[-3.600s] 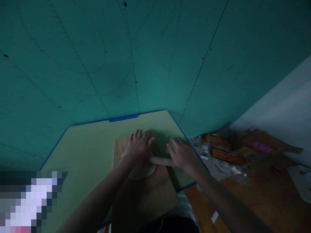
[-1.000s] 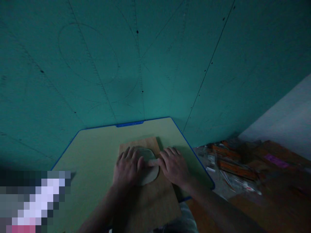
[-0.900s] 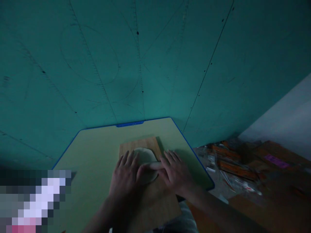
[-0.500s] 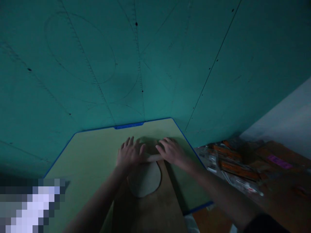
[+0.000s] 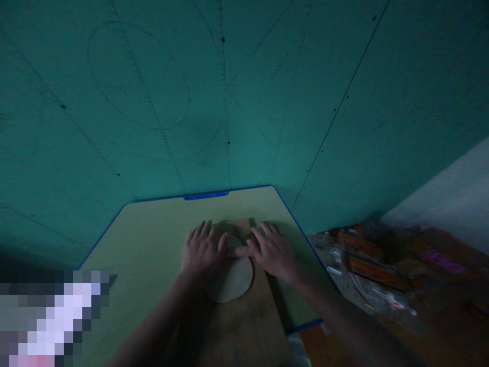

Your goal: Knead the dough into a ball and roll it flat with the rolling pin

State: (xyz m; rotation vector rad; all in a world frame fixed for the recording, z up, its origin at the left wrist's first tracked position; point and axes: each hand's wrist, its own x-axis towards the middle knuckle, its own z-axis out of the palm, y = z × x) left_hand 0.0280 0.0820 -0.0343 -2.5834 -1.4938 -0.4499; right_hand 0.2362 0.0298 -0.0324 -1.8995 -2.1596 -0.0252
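A round, flat sheet of pale dough (image 5: 231, 280) lies on a brown wooden board (image 5: 244, 331). Across its far part runs a pale rolling pin (image 5: 239, 251), seen only in the gap between my hands. My left hand (image 5: 202, 250) rests palm down over the pin's left end, fingers stretched forward and thumb apart. On the right end lies my right hand (image 5: 273, 250), also palm down with its fingers spread forward. Both hands hide the pin's ends, and my left hand covers the dough's left edge.
The board rests on a pale yellow-green tabletop (image 5: 153, 234) with a blue rim, against a green wall (image 5: 260, 102) with drawn lines. Plastic-wrapped orange items (image 5: 376, 270) and cardboard (image 5: 431, 244) lie at the right. A pixelated patch covers the lower left.
My hands and the rolling pin have shifted slightly toward me over the dough, and more of the board's far end shows. The camera view has also shifted a little.
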